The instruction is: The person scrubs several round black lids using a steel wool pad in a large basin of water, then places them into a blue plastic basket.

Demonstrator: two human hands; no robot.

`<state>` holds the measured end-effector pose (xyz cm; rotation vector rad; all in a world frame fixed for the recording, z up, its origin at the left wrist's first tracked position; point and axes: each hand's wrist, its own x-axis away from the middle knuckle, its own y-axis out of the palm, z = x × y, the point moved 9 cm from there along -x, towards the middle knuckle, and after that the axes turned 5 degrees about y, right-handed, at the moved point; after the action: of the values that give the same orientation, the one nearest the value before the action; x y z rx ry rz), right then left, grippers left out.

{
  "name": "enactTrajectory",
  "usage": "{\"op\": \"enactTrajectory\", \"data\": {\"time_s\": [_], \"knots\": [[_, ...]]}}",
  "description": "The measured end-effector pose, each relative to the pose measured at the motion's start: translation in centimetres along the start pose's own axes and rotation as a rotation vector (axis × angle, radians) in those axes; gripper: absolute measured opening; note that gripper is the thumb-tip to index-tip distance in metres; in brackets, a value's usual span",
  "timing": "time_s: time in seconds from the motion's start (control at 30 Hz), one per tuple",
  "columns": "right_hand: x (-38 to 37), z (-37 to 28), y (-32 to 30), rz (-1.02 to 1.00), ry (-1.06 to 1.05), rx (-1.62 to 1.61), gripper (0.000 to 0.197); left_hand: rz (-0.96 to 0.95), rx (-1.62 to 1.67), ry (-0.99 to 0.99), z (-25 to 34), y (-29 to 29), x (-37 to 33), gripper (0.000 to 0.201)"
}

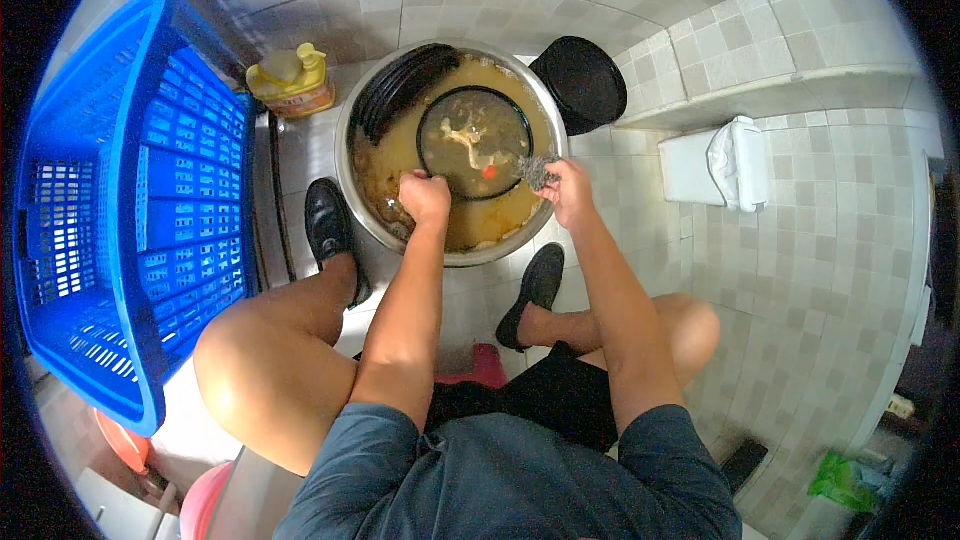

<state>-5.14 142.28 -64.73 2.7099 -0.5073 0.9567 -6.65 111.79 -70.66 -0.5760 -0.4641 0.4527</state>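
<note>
A wide metal basin (345, 155) of murky brown water stands on the floor before me. In it lies a round black-rimmed dish (474, 89), with pale food scraps (463, 138) and a small orange-red piece (489, 171) showing inside its rim. My left hand (427, 198) is closed at the dish's near left edge; its fingertips are partly hidden. Between the fingers of my right hand (570, 192) is a grey steel wool scrubber (537, 172), held over the dish's right edge. A row of black dishes (405, 90) leans against the basin's far left wall.
Tall blue plastic crates (150, 190) stand at left. A yellow pump bottle (292, 83) is behind the basin's left side, against the tiled wall. Black round containers (580, 83) sit at its far right. Farther right is a white bin (700, 165) with a liner. My shoes flank the basin.
</note>
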Motion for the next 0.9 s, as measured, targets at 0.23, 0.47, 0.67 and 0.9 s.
{"op": "enactTrajectory", "data": {"time_s": [0.23, 0.47, 0.67, 0.9], "knots": [[2.4, 6.8, 3.1, -0.173, 0.134, 0.271, 0.018, -0.132, -0.100, -0.097, 0.9, 1.3, 0.5, 0.019], [5.5, 9.0, 9.3, -0.234, -0.295, 1.068, 0.031, -0.103, -0.129, -0.062, 1.1, 1.3, 0.1, 0.017], [4.4, 10.7, 10.6, -0.331, -0.246, 1.153, 0.042, -0.124, -0.124, -0.118, 1.1, 1.6, -0.3, 0.019], [4.0, 10.7, 10.1, -0.259, -0.347, 1.189, 0.032, -0.095, -0.085, -0.175, 1.7, 1.3, 0.2, 0.022]]}}
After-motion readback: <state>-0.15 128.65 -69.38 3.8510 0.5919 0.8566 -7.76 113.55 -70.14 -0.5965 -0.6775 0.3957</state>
